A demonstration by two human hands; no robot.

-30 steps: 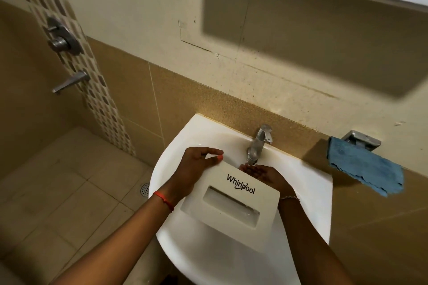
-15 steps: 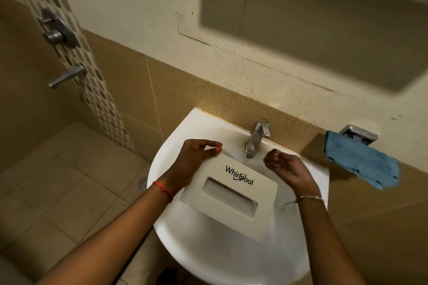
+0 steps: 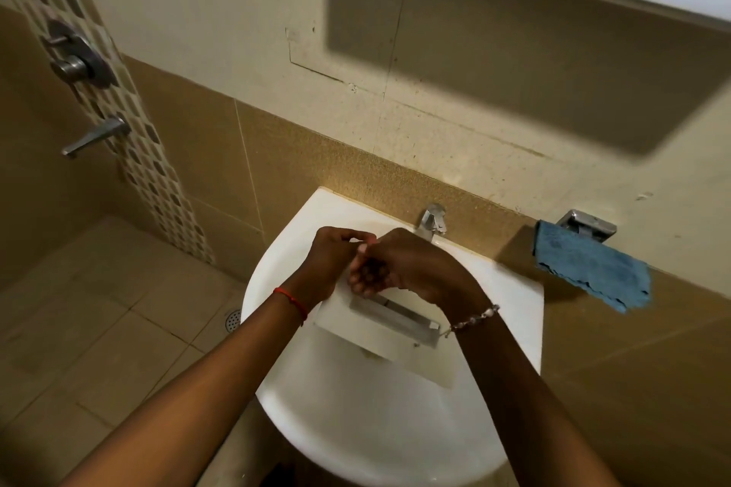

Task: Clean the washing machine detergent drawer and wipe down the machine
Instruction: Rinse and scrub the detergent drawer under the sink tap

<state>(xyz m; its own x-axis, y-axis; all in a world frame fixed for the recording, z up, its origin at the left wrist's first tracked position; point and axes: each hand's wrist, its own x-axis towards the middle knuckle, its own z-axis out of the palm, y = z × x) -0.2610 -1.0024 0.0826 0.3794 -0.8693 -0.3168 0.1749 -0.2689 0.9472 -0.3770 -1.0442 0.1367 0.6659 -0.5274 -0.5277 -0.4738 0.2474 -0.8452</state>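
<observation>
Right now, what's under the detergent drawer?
The white sink basin lies below the detergent drawer. The drain and the drawer's underside are covered. Both hands, left and right, overlap its upper edge.

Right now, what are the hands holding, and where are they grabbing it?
The left hand grips the white detergent drawer by the upper left edge of its front panel, over the sink. The right hand rests curled on the panel's top; whether it grips cannot be told.
</observation>
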